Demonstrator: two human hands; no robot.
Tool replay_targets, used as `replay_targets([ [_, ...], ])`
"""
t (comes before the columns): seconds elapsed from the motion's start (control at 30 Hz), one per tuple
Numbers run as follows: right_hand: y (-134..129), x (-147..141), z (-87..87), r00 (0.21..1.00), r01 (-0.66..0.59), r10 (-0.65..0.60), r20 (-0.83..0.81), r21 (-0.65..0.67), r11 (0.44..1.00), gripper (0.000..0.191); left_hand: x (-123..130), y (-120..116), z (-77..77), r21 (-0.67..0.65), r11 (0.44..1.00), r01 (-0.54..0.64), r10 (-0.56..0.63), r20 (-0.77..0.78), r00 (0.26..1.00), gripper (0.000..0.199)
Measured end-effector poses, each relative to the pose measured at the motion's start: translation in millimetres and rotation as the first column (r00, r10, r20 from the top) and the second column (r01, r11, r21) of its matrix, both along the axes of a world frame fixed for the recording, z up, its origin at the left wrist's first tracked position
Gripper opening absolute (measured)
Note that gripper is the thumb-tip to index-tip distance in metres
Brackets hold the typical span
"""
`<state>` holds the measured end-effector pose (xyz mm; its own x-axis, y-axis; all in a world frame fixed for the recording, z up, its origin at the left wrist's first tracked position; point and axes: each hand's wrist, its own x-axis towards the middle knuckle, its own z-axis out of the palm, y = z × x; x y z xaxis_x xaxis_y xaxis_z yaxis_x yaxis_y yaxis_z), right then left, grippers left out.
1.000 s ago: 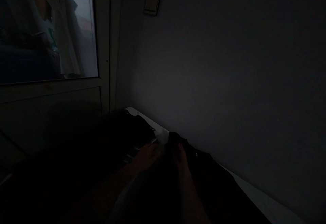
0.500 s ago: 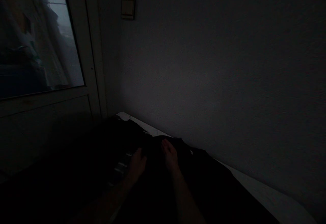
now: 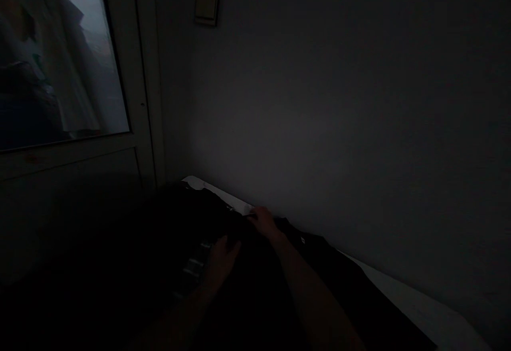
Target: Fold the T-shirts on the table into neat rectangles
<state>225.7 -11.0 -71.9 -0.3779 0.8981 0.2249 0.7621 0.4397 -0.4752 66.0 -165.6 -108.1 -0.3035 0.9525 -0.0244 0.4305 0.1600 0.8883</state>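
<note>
Dark cloth lies over the white tabletop (image 3: 415,298), so dim that folds and edges hardly show. Part of it is a black garment (image 3: 335,271) with a small pale mark near its far edge. My right hand (image 3: 264,222) is closed on the far edge of the black cloth, close to the wall. Nearer to me and to the left, my left hand (image 3: 224,255) has its fingers bent against the thumb, with black cloth between them. Beside it, a print of pale bars (image 3: 194,268) shows on the dark cloth.
A grey wall (image 3: 319,101) rises right behind the table. On it is a light switch (image 3: 206,6). A door frame (image 3: 146,74) with a glass pane (image 3: 99,64) stands at the left; pale hanging cloth shows through the glass.
My right hand has moved away from me to the cloth's far edge and closed there. My left hand has shifted slightly right, its fingers drawing in on the cloth.
</note>
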Motion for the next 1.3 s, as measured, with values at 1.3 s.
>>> replay_targets([
  [1.3,40,-35,17.6,0.906,-0.420,0.380,-0.185,-0.305,0.854,0.022,-12,-12,25.7,0.085,0.996,0.036,0.010,-0.491,0.871,0.040],
])
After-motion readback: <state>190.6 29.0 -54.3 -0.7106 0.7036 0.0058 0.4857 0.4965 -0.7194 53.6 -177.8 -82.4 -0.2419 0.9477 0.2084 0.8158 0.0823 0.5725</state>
